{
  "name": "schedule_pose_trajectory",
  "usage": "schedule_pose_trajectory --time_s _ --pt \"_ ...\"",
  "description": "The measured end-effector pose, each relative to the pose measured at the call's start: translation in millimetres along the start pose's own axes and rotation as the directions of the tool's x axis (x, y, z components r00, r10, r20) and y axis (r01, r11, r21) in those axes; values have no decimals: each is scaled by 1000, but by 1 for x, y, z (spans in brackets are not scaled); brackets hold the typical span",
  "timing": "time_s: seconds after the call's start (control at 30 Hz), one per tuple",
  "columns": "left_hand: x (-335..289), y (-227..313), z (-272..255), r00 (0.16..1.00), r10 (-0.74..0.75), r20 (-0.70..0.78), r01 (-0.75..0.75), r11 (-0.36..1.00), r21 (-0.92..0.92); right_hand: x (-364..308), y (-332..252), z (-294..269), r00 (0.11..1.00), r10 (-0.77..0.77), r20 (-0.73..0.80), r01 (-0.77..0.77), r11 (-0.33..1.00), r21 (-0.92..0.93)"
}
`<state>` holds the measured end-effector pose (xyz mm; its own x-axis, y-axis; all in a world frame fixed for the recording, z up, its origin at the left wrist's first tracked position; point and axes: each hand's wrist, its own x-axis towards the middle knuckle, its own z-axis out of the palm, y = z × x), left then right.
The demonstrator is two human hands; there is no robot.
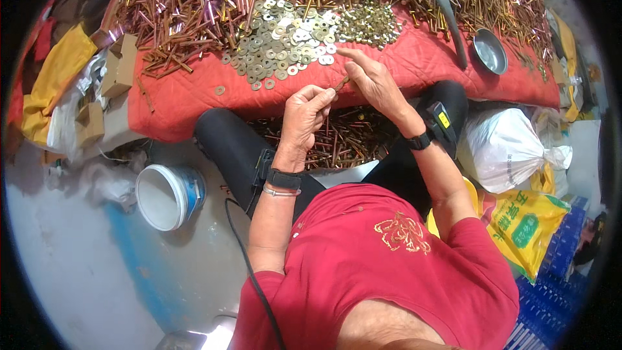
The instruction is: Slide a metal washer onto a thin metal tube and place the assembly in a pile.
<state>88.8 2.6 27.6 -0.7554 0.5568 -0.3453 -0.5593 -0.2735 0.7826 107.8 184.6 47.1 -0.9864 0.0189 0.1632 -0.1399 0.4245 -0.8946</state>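
Observation:
My left hand (pixel 310 111) is closed, with thumb and forefinger pinching a thin copper-coloured metal rod (pixel 341 83). The rod points up and right toward my right hand (pixel 374 84). That hand is beside the rod's far end, forefinger stretched out and fingers loosely apart; whether it touches the rod is hard to tell. Beyond both hands lies a spread of flat metal washers (pixel 278 42) on a red quilted cloth (pixel 188 100). To their right is a heap of small nuts (pixel 368 24). Many more copper-coloured rods (pixel 194 10) are piled behind.
Loose rods (pixel 343 139) also lie between my knees. A dark-handled tool (pixel 448 23) and a small metal bowl (pixel 490 52) rest at the cloth's right. On the floor are a white bucket (pixel 162 198) at left, a white sack (pixel 502 149) and a yellow bag (pixel 528 227) at right.

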Motion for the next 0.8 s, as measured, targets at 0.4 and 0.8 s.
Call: schedule_pose_trajectory --time_s 0.4,0.8 --pt "2 0 0 999 -39 37 39 999 -2 -3 -17 5 998 36 -44 -34 999 37" --pt "5 10 -18 994 -51 93 58 996 -72 9 -23 16 939 -327 -108 316 943 -103"
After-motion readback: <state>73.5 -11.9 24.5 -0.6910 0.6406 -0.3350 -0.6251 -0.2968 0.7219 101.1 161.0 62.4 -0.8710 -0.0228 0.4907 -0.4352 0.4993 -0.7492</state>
